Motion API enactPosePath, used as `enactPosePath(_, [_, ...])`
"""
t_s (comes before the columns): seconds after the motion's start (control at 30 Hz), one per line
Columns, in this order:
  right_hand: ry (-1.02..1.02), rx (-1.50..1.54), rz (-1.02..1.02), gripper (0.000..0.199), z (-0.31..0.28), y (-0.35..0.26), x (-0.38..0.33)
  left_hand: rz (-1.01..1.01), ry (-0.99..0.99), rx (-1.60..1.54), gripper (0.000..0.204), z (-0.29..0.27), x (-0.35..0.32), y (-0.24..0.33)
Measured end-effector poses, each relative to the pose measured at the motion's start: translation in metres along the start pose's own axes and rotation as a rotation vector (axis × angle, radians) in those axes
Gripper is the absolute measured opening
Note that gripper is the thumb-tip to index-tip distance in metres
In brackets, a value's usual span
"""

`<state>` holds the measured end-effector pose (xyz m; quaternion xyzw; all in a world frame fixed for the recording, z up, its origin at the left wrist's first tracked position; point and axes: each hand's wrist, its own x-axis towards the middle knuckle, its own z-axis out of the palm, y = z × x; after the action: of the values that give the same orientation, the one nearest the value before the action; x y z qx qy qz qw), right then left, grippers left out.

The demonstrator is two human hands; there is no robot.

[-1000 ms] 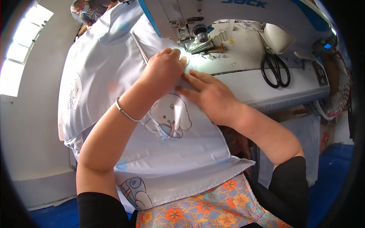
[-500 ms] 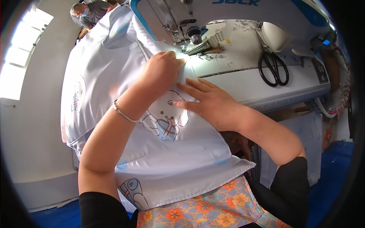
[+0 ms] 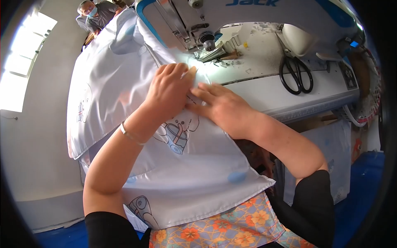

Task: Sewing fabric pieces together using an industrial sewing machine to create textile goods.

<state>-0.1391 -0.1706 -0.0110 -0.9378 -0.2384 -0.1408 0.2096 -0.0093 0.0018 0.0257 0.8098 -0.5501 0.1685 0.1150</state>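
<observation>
A person sits at a white industrial sewing machine (image 3: 231, 16) with blue trim, seen from above. Both bare hands lie flat, palms down, on a shiny white satin-like fabric panel printed with small cartoon figures (image 3: 182, 165). The fabric runs from the person's lap, over the front edge of the pale machine table (image 3: 297, 101), and up past the needle area, where it bunches to the left.

The left hand (image 3: 169, 89), with a thin silver bangle (image 3: 130, 134) on its wrist, presses the cloth just in front of the metal presser foot (image 3: 209, 49). Its fingers are spread and grasp nothing. The right hand (image 3: 223, 107) lies touching it on the right side, fingers extended toward the left hand's fingertips, likewise open and only pressing down.

A pair of black-handled scissors (image 3: 295, 72) rests on the table, well apart to the right. Thread scraps litter the bed near the needle. Another person stands in the far upper left corner.

As I judge it, the left fingertips sit close to the needle, so a slip forward could bring them under it. The slick fabric could also slide or pucker beneath flat palms, pulling the seam off line, and the weight hanging off the table could drag it sideways.
</observation>
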Motion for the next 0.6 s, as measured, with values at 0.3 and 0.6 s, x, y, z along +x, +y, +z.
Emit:
enactPosePath(0.3, [-0.040, 0.042, -0.074, 0.052, -0.008, -0.012, -0.014, 0.011, -0.200, -0.013, 0.034, -0.030, 0.003, -0.020])
enactPosePath(0.6, [-0.001, 0.098, -0.063, 0.048, -0.007, -0.015, -0.004, -0.026, -0.608, 0.210, 0.025, -0.030, 0.030, 0.028])
